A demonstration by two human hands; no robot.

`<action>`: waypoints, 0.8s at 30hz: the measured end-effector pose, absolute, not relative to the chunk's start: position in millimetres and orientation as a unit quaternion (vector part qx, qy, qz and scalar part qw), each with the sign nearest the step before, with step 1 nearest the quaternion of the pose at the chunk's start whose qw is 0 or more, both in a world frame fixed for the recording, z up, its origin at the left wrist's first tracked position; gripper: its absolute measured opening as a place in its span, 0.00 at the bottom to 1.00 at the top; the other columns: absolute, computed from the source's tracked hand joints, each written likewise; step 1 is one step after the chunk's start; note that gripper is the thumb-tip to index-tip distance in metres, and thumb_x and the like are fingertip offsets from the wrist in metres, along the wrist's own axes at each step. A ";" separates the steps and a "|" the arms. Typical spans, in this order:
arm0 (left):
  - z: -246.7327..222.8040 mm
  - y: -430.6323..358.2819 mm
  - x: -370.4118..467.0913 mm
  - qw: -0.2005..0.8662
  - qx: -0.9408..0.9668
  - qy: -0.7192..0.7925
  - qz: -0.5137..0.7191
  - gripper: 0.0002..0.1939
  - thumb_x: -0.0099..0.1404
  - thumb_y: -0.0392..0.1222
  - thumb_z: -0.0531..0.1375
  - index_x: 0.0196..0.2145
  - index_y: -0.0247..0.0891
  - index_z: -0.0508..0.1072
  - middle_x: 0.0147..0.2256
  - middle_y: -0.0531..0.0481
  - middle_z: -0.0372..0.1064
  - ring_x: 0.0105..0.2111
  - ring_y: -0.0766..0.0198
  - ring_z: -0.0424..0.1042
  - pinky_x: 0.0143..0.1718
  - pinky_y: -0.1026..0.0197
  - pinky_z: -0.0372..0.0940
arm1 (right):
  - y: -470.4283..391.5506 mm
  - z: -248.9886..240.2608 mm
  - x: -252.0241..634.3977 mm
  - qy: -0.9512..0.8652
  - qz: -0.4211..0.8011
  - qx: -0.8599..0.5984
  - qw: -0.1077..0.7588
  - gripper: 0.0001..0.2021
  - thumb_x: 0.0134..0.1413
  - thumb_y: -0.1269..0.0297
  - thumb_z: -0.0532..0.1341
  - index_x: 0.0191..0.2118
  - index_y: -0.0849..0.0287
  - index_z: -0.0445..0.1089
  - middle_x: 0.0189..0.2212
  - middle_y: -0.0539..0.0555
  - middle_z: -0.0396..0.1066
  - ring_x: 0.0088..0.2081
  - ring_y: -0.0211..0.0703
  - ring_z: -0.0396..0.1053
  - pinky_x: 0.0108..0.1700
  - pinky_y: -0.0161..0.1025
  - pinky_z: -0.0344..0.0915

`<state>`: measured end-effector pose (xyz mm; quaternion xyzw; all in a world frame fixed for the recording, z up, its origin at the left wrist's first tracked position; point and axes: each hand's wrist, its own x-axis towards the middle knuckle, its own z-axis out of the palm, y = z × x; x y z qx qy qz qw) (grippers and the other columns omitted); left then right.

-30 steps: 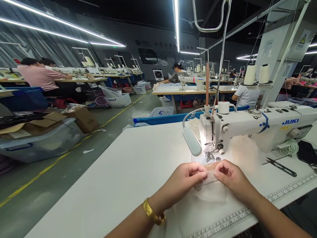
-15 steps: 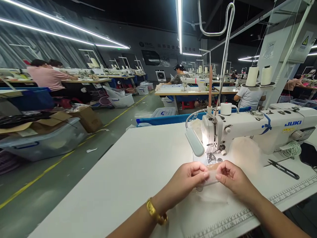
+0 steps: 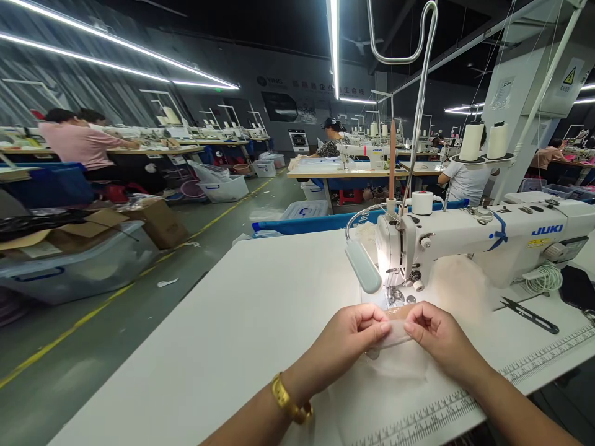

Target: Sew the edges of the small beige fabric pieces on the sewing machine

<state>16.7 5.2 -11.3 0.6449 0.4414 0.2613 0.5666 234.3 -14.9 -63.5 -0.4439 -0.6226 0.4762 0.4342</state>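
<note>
Between my two hands a piece of thin, sheer whitish fabric (image 3: 397, 334) is stretched, with a tan strip along its far edge. My left hand (image 3: 360, 331) pinches its left side between thumb and fingers. On the other side my right hand (image 3: 432, 331) grips it the same way. Both hands are just in front of the needle and presser foot (image 3: 395, 296) of a white sewing machine (image 3: 465, 232). Loose sheer cloth hangs below the fingers onto the white table (image 3: 279, 297). Whether the fabric lies under the foot I cannot tell.
Black thread snips (image 3: 530, 314) lie right of my hands, near a coil of pale cord (image 3: 543, 279) and a dark phone-like object (image 3: 577, 288). A printed ruler (image 3: 441, 416) runs along the table's front edge. A grey lamp (image 3: 363, 267) hangs beside the needle. Other people sit at machines beyond.
The whole view has shifted slightly left. My hands keep their pinch on the fabric in nearly the same place before the machine.
</note>
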 end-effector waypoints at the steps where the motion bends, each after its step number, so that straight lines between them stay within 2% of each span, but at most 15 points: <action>1: -11.0 5.0 17.0 0.566 0.645 0.442 0.261 0.21 0.60 0.59 0.65 0.31 0.37 0.73 0.26 0.51 0.69 0.29 0.61 0.68 0.33 0.59 0.67 | -15.5 -62.8 234.3 -0.623 0.475 -0.445 0.434 0.16 0.64 0.48 0.63 0.33 0.55 0.67 0.32 0.48 0.64 0.35 0.43 0.59 0.39 0.39 0.59; 7: -11.0 4.7 17.3 0.569 0.644 0.440 0.263 0.21 0.60 0.60 0.65 0.30 0.37 0.72 0.26 0.52 0.67 0.28 0.62 0.67 0.33 0.60 0.65 | -18.6 -59.4 233.8 -0.633 0.450 -0.457 0.433 0.17 0.65 0.47 0.62 0.32 0.55 0.67 0.31 0.48 0.63 0.33 0.42 0.59 0.37 0.39 0.58; 13: -11.0 5.3 17.5 0.566 0.647 0.433 0.272 0.21 0.61 0.60 0.64 0.29 0.37 0.71 0.25 0.53 0.66 0.27 0.63 0.65 0.31 0.61 0.63 | -15.9 -64.6 233.2 -0.628 0.471 -0.444 0.433 0.13 0.61 0.50 0.66 0.38 0.55 0.70 0.35 0.50 0.66 0.37 0.44 0.63 0.40 0.40 0.61; 24: -8.3 3.4 17.9 0.552 0.657 0.439 0.267 0.21 0.61 0.61 0.63 0.30 0.38 0.70 0.25 0.53 0.65 0.27 0.63 0.64 0.31 0.61 0.60 | -14.9 -65.6 236.6 -0.635 0.451 -0.456 0.432 0.16 0.64 0.49 0.63 0.32 0.55 0.67 0.31 0.49 0.64 0.33 0.42 0.60 0.37 0.39 0.59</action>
